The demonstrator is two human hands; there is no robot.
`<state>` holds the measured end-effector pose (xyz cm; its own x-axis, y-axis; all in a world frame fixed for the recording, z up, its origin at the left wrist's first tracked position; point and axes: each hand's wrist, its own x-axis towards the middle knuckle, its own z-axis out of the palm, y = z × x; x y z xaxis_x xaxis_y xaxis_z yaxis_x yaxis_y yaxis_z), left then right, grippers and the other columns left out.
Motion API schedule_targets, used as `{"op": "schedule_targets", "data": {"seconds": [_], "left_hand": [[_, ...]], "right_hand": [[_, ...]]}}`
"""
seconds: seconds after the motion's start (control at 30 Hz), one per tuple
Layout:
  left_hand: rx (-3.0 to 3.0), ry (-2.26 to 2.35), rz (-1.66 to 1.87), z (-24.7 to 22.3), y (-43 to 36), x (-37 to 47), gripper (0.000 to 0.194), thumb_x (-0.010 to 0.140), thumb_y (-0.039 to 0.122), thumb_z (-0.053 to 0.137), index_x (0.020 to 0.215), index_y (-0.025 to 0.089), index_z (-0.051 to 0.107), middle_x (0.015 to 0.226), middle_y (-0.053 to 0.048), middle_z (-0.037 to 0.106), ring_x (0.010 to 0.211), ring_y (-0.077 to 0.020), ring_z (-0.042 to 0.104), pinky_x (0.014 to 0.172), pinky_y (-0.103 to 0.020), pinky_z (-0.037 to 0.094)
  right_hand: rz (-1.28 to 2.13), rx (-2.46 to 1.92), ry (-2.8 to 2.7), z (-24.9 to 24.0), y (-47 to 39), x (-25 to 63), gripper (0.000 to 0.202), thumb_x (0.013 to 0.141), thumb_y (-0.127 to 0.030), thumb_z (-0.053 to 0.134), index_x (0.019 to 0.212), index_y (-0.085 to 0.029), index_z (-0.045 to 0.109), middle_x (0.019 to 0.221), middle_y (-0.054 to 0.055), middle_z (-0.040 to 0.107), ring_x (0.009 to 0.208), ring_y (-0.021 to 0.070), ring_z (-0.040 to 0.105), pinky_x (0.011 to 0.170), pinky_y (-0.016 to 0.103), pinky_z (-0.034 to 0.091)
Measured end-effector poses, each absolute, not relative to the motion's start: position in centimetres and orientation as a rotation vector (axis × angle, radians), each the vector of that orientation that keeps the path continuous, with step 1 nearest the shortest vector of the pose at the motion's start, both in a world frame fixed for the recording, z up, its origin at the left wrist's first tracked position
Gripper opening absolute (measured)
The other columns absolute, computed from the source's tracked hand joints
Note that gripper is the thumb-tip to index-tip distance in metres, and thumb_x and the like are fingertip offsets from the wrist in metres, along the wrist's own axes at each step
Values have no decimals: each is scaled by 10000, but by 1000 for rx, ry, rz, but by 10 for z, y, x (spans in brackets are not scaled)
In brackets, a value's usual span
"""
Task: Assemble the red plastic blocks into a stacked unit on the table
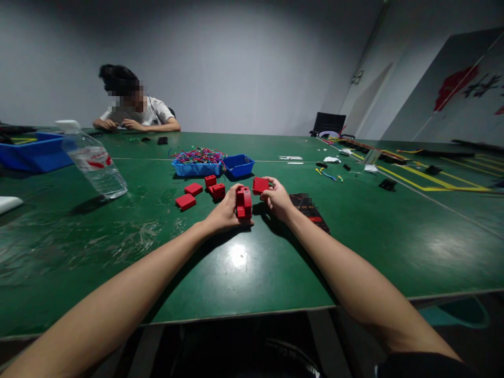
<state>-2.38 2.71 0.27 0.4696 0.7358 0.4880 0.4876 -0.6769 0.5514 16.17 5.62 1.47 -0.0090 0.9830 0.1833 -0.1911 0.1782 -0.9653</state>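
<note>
My left hand (227, 211) is closed around a red block with a curved edge (244, 203), held upright just over the table. Close to its right, my right hand (277, 197) pinches a flat red square block (260, 186) between thumb and fingers. The two red pieces are a small gap apart. Left of my hands, two flat red blocks (185, 201) and a few chunkier red blocks (217, 191) lie on the green table (236, 283). A dark phone (311, 212) with a lit timer lies by my right wrist.
Behind the blocks stand a blue tray (197, 169) heaped with coloured wires and a smaller blue bin (239, 166). A water bottle (94, 160) and a large blue bin (39, 152) are at left. Pliers (328, 175) lie right. Another person (136, 107) sits across the table.
</note>
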Motion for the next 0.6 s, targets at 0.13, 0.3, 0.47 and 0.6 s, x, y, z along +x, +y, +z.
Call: {"op": "schedule_targets", "data": {"seconds": [0.13,0.3,0.47,0.6], "left_hand": [[2389,1038,1013,4,26,-24,1023,557,456,818,1337,245,190,1312,-147,399,1203,-288,475,1036,-479,392],[2373,1049,1002,5,25,-24,1023,553,452,822,1334,242,195,1301,-145,409,1188,-293,489,1021,-484,407],[2364,1042,1004,5,25,-23,1031,547,449,825,1337,227,202,1321,-161,407,1208,-299,484,1034,-479,397],[2367,1045,1001,3,26,-24,1035,542,451,826,1336,214,206,1322,-166,416,1214,-300,480,1035,-474,398]], "right_hand": [[1360,-944,-969,23,53,163,527,485,-51,466,985,-214,489,764,-23,619,614,117,585,462,188,370],[1506,-845,-860,27,52,167,525,470,-39,433,960,-186,551,826,13,654,607,108,565,488,200,423],[1601,-757,-739,31,50,167,492,488,-45,419,945,-154,565,890,58,669,592,106,553,476,197,446],[1619,-753,-633,34,47,165,424,551,-61,420,940,-131,572,832,69,661,574,105,565,454,187,452]]}}
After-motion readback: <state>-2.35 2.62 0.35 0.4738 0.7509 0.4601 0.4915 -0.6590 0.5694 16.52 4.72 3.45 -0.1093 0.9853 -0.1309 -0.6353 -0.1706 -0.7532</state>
